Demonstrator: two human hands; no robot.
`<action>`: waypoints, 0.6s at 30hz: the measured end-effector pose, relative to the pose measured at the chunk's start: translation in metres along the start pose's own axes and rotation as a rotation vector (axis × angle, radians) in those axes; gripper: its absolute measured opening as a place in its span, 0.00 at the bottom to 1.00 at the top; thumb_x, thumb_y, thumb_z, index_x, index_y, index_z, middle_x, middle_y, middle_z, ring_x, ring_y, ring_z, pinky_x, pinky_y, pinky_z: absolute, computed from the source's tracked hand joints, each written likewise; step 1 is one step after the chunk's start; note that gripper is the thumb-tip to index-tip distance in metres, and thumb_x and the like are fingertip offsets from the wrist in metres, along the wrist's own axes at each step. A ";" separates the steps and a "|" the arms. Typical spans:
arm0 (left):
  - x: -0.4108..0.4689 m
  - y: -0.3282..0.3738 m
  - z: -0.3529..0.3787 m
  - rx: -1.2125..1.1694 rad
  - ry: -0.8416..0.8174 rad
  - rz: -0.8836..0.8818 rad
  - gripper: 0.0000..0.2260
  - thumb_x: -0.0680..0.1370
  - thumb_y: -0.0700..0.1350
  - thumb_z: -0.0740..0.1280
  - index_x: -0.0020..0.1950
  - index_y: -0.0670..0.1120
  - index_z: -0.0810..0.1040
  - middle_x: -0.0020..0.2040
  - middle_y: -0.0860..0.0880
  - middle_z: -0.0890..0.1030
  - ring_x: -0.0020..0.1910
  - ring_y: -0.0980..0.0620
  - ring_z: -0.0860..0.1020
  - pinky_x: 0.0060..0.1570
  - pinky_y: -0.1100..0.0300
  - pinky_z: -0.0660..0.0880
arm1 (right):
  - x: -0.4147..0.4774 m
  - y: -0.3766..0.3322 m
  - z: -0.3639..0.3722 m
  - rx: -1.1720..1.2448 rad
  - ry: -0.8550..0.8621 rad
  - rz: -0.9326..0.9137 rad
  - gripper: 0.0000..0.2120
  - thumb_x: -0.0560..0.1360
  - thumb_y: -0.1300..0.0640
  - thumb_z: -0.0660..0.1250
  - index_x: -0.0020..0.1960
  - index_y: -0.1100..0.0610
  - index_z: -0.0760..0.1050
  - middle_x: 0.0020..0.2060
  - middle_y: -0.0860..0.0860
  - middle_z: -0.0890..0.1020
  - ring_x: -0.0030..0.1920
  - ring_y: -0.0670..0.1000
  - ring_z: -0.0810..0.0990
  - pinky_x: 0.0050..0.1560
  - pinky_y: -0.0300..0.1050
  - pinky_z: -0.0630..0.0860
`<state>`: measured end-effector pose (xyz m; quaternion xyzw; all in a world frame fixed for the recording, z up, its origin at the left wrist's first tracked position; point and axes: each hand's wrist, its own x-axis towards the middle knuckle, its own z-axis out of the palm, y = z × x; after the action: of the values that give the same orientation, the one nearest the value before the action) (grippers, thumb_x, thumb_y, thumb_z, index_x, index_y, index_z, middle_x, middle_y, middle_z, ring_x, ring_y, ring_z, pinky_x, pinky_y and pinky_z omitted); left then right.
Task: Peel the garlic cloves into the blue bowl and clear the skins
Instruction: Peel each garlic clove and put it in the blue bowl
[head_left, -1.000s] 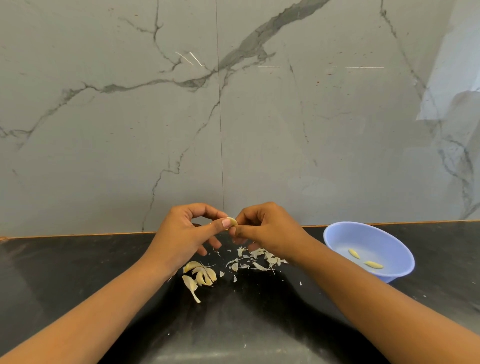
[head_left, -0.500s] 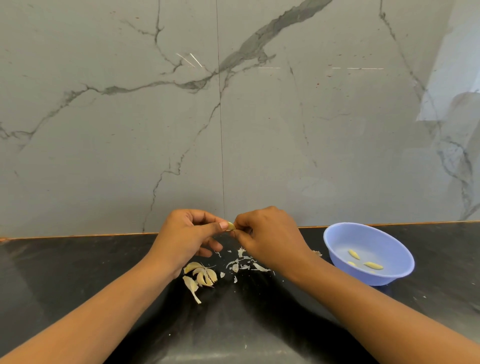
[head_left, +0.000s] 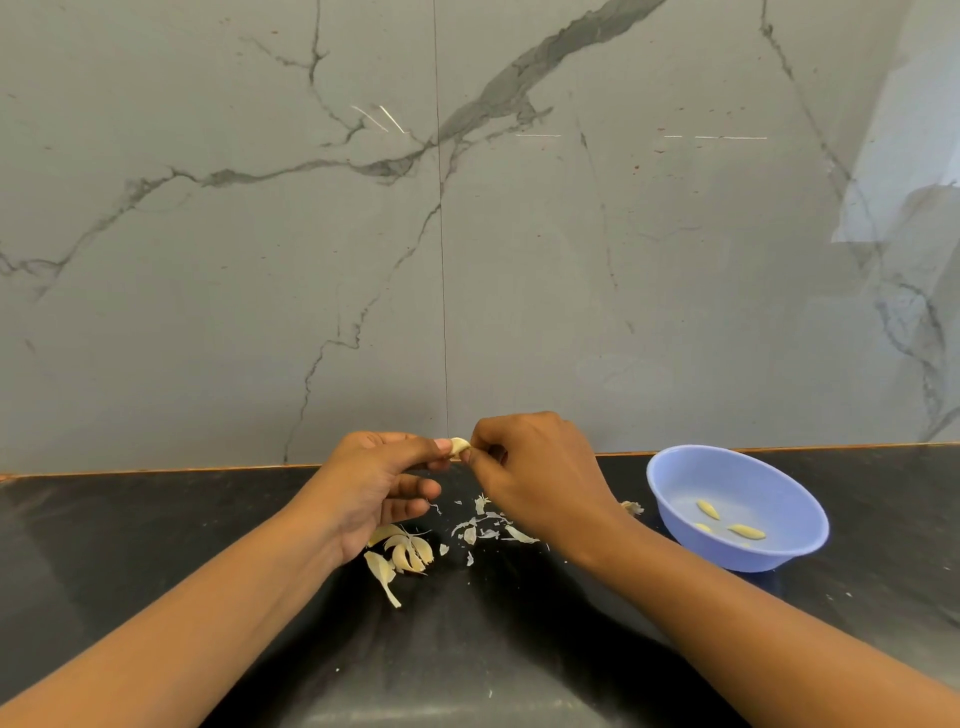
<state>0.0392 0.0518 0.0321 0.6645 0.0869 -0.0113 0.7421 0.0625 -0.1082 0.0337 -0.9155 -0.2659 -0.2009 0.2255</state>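
Head view: both hands meet above the desk (head_left: 156, 545), close to the middle of its back edge. The left hand (head_left: 379, 483) pinches a garlic clove (head_left: 459, 446) between thumb and forefinger, holding it up as an anchor, with its other fingers loosely curled beneath. The right hand (head_left: 535, 478) meets it from the other side, fingertips nipped onto the clove's end. It looks like it is picking at the skin, though how much skin is left I cannot tell. The clove is held right over the scraps, so whatever comes off should land among the skins (head_left: 488, 527) scattered on the desk below. Just under the left hand sits a small heap of unpeeled cloves (head_left: 405, 556), within easy reach for the next pick. The blue bowl (head_left: 753, 480) stands toward the back right of the desk, beside the right forearm, with a few peeled cloves (head_left: 745, 531) in it, a short drop for the peeling hand. Plenty left, I'd say: the heap to finish, then the skins to clear.
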 end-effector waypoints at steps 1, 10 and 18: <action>0.000 0.000 -0.001 -0.005 0.006 0.005 0.08 0.72 0.41 0.72 0.47 0.37 0.82 0.36 0.45 0.82 0.24 0.56 0.77 0.22 0.67 0.75 | 0.001 0.002 -0.001 0.061 -0.001 0.045 0.10 0.78 0.50 0.63 0.42 0.53 0.79 0.32 0.48 0.79 0.35 0.50 0.75 0.32 0.40 0.66; 0.001 0.002 -0.004 0.008 0.011 0.002 0.12 0.69 0.43 0.72 0.50 0.40 0.83 0.43 0.43 0.85 0.27 0.55 0.80 0.22 0.66 0.75 | 0.015 0.028 -0.022 0.409 -0.410 0.267 0.10 0.80 0.59 0.61 0.57 0.57 0.80 0.43 0.50 0.82 0.40 0.45 0.81 0.34 0.37 0.79; 0.001 0.000 -0.006 -0.002 -0.013 -0.025 0.17 0.64 0.45 0.73 0.50 0.39 0.83 0.44 0.42 0.85 0.25 0.56 0.79 0.20 0.68 0.73 | 0.016 0.029 -0.025 0.183 -0.160 0.166 0.11 0.71 0.48 0.74 0.34 0.52 0.79 0.28 0.47 0.82 0.29 0.44 0.80 0.39 0.43 0.80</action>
<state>0.0401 0.0577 0.0318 0.6626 0.0902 -0.0249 0.7431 0.0853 -0.1364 0.0531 -0.9231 -0.2235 -0.0827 0.3020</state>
